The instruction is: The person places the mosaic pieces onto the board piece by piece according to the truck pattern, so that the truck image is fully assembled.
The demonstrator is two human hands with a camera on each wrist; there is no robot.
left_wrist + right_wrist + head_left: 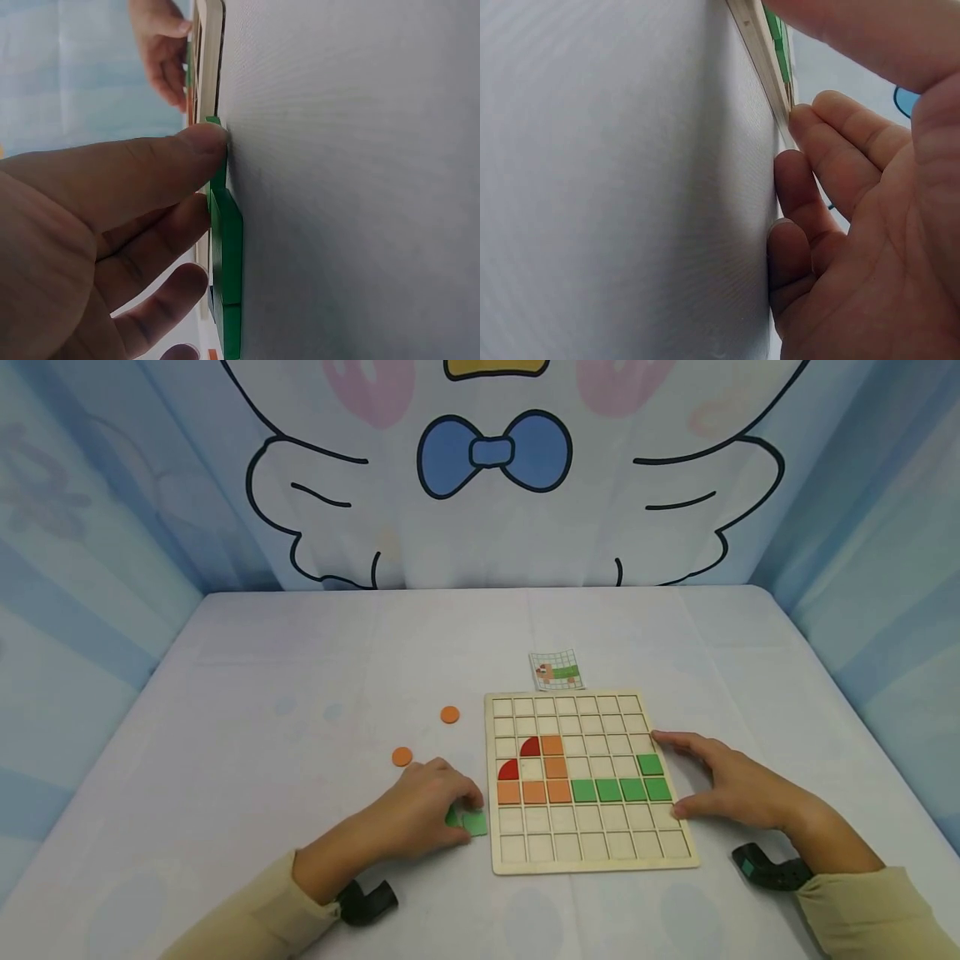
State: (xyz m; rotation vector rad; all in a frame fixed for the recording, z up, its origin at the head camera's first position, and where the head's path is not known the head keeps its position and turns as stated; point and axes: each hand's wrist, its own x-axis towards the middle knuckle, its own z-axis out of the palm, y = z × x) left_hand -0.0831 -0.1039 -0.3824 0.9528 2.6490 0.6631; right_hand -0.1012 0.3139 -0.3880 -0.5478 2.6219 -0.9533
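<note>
The left hand is just left of a wooden grid board, its thumb and fingertips pinching a green square tile by the board's left edge. More green pieces lie by its fingers, mostly hidden from the head view. Against the board's right edge rests the right hand, thumb and index finger spread apart and touching the rim. On the grid sit two red quarter-round pieces, several orange squares in a column and row, and several green squares to their right.
Behind the board lies a small pattern card with an orange and green figure. Two orange discs, a farther one and a nearer one, lie left of the board. Curtains surround the white table.
</note>
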